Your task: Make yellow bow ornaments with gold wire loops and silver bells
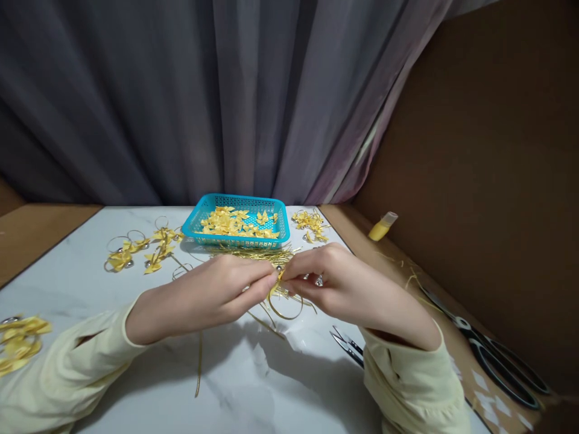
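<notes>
Between my two hands is a small yellow ribbon bow (280, 276) with a silver bell, partly covered by the fingers. My left hand (226, 289) pinches it from the left, thumb and forefinger closed. From the right, my right hand (332, 280) is closed on the same bow in a pinch. A loop of gold twist tie (286, 317) hangs below the fingertips. More gold twist ties (253, 254) lie in a bundle behind the hands. Beyond them, a blue basket (235, 242) holds many loose yellow bows (226, 223).
Bows with bells and wire loops lie in groups at left (154, 247), near left (20, 343) and back right (312, 224). Small snips (347, 345) lie by my right wrist. Large scissors (484, 349), paper scraps (491, 407) and a yellow bottle (382, 227) are at right.
</notes>
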Demonstrator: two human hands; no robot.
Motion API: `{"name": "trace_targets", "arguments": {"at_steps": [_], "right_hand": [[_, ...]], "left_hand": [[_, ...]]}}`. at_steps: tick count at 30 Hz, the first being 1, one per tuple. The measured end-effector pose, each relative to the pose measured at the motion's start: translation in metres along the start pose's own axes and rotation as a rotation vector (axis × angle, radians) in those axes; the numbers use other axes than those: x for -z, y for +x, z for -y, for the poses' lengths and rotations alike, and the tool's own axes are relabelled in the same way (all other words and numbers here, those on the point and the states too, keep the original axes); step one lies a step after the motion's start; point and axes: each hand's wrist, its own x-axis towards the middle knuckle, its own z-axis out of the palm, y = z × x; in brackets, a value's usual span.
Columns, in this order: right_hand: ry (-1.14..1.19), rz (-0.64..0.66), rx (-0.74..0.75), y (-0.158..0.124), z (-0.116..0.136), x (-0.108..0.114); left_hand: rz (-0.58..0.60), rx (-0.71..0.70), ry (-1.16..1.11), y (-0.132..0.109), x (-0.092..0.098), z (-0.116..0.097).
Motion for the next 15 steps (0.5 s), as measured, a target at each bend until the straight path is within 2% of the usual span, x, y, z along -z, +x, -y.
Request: {"name": "trace_targets", "arguments": {"at_steps": [6,15], "right_hand": [[-0.018,0.014,0.002,-0.0014,-0.0012,-0.0038],[-0.015,0.039,-0.03,0.0005,0.0001,-0.0011]], "left_hand": [[0.018,0.016,0.032,0.0009,-0.0032,-0.0001],[0.03,-0.101,0.046,-0.0018,-0.0003,0.0031]]}}
